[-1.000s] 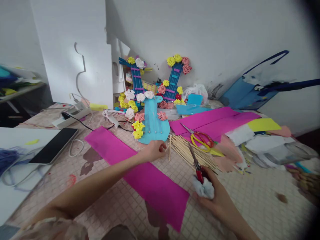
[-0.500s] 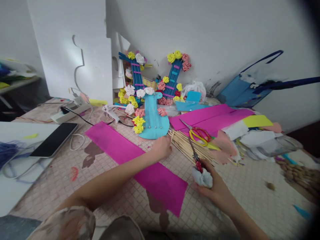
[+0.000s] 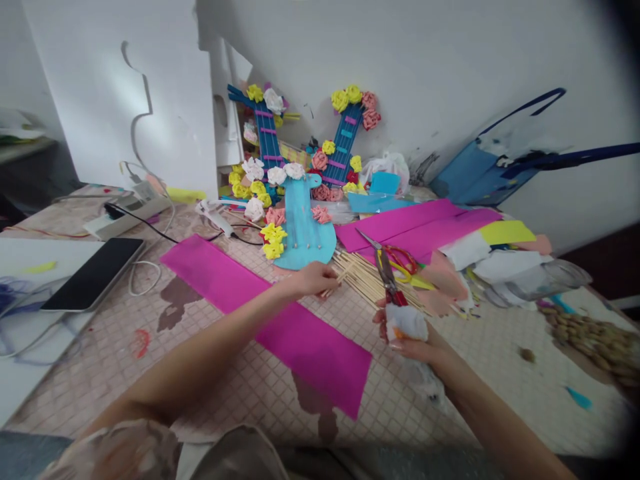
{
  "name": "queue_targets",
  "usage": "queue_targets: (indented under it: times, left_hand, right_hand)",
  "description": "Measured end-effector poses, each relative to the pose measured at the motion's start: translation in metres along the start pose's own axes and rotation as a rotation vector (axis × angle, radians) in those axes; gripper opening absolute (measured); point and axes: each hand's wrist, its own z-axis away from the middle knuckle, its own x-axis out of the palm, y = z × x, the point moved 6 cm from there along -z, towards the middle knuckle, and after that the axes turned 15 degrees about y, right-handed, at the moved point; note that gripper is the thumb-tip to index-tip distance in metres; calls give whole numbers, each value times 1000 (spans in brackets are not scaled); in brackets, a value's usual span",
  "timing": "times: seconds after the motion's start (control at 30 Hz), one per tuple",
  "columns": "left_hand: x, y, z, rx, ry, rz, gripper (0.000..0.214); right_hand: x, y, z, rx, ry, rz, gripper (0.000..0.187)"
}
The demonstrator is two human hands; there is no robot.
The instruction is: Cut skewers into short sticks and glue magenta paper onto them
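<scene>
My left hand (image 3: 317,279) is closed at the left end of a pile of thin wooden sticks (image 3: 373,281), with what look like stick ends between its fingers. My right hand (image 3: 417,339) grips pliers (image 3: 389,275) with dark jaws and red handles. White cloth (image 3: 406,321) with an orange patch is bunched around the handles in my palm. Just beyond my left hand stands a light-blue guitar-shaped piece (image 3: 306,227) trimmed with paper flowers. Under my left forearm lies a magenta strip (image 3: 310,360). Yellow-and-red-handled scissors (image 3: 400,263) rest across the sticks, partly behind the pliers.
Two dark-blue flowered guitar necks (image 3: 345,143) lean at the back. Magenta sheets (image 3: 420,233) and paper scraps lie to the right, near a heap of peanuts (image 3: 595,340). A phone (image 3: 95,275), a power strip (image 3: 130,213) and cables are on the left.
My left hand has shifted slightly, and stick ends now show at its fingers. My right hand has turned and moved up, bringing the pliers over the sticks and scissors. The view has shifted slightly.
</scene>
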Motion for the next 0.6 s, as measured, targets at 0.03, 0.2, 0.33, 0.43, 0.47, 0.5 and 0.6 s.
queue_targets:
  times: [0.03,0.2,0.33,0.43,0.47,0.5,0.6]
  left_hand:
    - [1,-3,6,-30,-69,132,20]
    - [9,-13,44,-307,-389,854,37]
    - [9,-17,63,-328,-456,921,35]
    - [9,-21,69,-333,-482,921,33]
    - [10,-22,71,-336,-498,923,33]
    - [11,-23,73,-339,-514,929,33]
    - [12,-26,75,-336,-526,950,32]
  right_hand:
    - [5,1,-5,38,-70,-80,64]
    - [32,-14,-17,176,-193,-381,59]
    - [49,-32,-17,170,-75,-503,44]
    - [60,-35,-19,206,-72,-485,43]
    - [61,-35,-20,213,-69,-482,44]
    - [63,-34,-21,221,-64,-484,44]
    - [64,-33,-21,246,-57,-510,43]
